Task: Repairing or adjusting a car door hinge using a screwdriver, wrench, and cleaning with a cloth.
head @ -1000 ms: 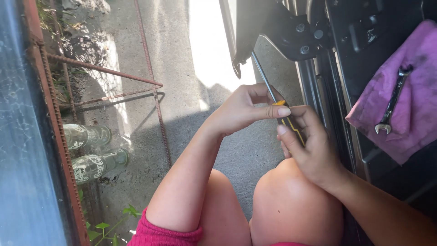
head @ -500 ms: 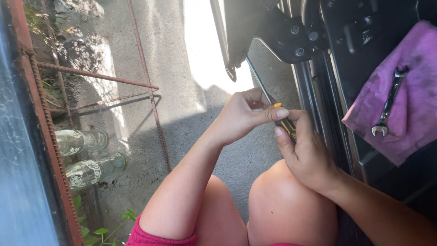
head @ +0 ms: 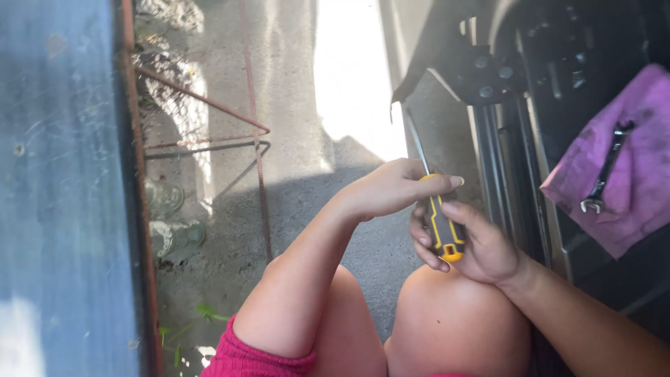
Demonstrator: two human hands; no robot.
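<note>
A screwdriver [head: 442,223] with a yellow and grey handle and a thin metal shaft points up and to the left toward a black metal bracket [head: 481,73]. My right hand [head: 481,248] cups the handle from below. My left hand [head: 394,188] pinches the top of the handle where the shaft starts. Both hands sit just above my bare knees [head: 453,321].
A purple cloth [head: 628,174] with a small spanner [head: 606,174] on it lies at the right on dark machinery. Rusty metal rods [head: 209,105] and two glass jars [head: 174,227] stand on the concrete ground at the left, beside a blue panel [head: 63,188].
The screwdriver's yellow handle, mostly hidden in my hands before, now shows fully. My right hand has shifted down to the handle's end; the view has drifted slightly.
</note>
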